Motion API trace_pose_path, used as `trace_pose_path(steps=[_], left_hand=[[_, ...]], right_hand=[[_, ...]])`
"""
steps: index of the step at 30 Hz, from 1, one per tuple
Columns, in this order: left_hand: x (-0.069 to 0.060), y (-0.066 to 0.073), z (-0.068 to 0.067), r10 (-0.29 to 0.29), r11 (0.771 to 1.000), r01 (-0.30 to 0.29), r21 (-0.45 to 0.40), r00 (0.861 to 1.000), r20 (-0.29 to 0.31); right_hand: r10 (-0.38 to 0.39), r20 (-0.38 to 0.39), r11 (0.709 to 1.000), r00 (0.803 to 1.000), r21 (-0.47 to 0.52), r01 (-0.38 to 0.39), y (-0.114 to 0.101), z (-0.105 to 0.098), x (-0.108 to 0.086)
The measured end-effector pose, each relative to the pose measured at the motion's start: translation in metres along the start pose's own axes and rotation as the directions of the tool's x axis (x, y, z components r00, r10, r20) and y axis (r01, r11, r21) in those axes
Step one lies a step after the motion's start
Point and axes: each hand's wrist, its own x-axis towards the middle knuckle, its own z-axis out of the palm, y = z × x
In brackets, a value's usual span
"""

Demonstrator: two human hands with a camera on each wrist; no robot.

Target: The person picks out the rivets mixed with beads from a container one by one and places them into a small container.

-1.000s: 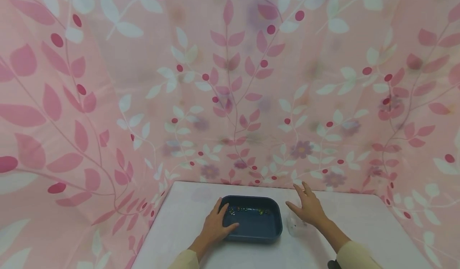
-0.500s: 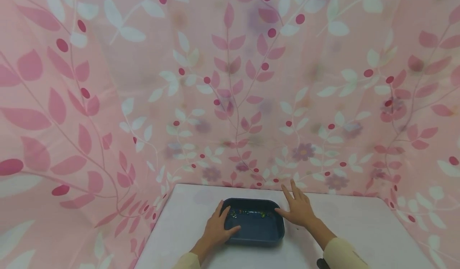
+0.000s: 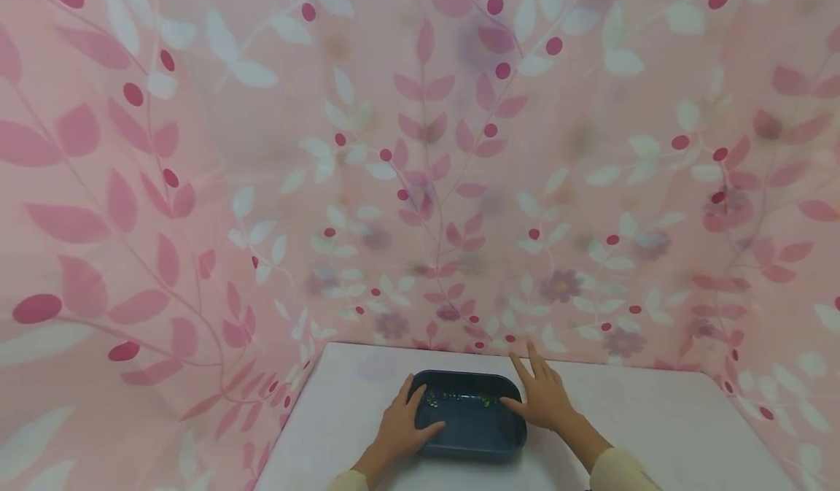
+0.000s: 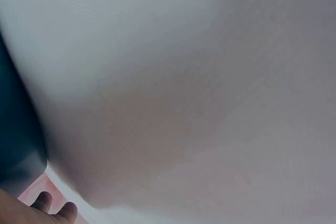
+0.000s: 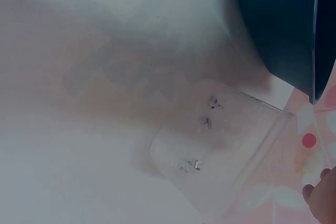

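Note:
A dark blue rectangular tray sits on the white table. Small shiny, bead-like pieces lie along its far side, some greenish. My left hand is at the tray's left end, fingers spread, with the thumb over the rim. At the right end is my right hand, its thumb reaching over the rim and its other fingers extended forward. The right wrist view has a clear plastic container beside the tray, with a few small dark and silvery bits in it; in the head view the right hand and arm hide it.
White table surface extends on both sides of the tray. A pink curtain printed with leaves and flowers hangs behind the table and along its sides.
My right hand has moved left from above the clear container to the tray's right end. The left hand has stayed at the left end. The head view has tilted slightly up.

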Motion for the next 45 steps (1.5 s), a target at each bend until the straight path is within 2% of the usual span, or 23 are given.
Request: trace_pose_path(steps=[4,9,15,17,21,23,27,30,37,43,45], left_hand=[[-0.003,0.002,-0.001,-0.001,1.000,0.002,0.012,1.000,-0.021],[-0.008,0.002,0.003,0.000,1.000,0.000,0.014,1.000,-0.008],[-0.004,0.004,0.005,0.044,0.999,-0.043,0.023,0.996,-0.081],[-0.005,0.004,0.005,0.041,0.999,-0.039,0.029,0.996,-0.074],[-0.006,0.003,0.006,0.020,0.999,-0.019,0.027,1.000,-0.018],[-0.006,0.003,0.006,0.016,1.000,-0.016,0.017,1.000,-0.004],[-0.002,0.003,0.003,0.005,1.000,-0.005,0.011,1.000,-0.005],[0.000,0.003,0.002,-0.006,1.000,0.006,0.012,1.000,0.002],[0.008,-0.001,-0.002,0.033,0.998,-0.031,0.052,0.999,-0.041],[0.003,-0.003,0.005,-0.006,1.000,0.006,0.031,1.000,-0.009],[0.001,-0.003,0.007,-0.004,0.999,0.005,0.032,1.000,-0.017]], right_hand=[[-0.006,-0.022,1.000,1.000,0.018,0.006,0.000,0.004,-0.005],[-0.001,0.022,0.999,1.000,0.044,0.000,-0.002,0.006,-0.014],[-0.025,-0.021,0.999,0.999,0.039,0.026,-0.003,0.002,-0.010],[-0.036,-0.008,0.999,0.999,0.031,0.036,-0.004,0.003,-0.009],[-0.027,0.045,0.999,0.999,0.043,0.026,-0.006,0.006,-0.010],[-0.030,0.042,0.998,0.999,0.054,0.027,-0.008,0.008,-0.010],[-0.048,0.016,0.997,0.999,0.068,0.046,-0.012,0.010,-0.006],[-0.054,0.033,0.996,0.998,0.069,0.051,-0.016,0.010,-0.003],[-0.070,0.020,0.994,0.997,0.082,0.069,-0.027,0.009,0.012],[-0.082,0.045,0.994,0.996,0.081,0.078,-0.035,0.016,0.005],[-0.082,0.048,0.993,0.996,0.093,0.077,-0.037,0.018,0.003]])
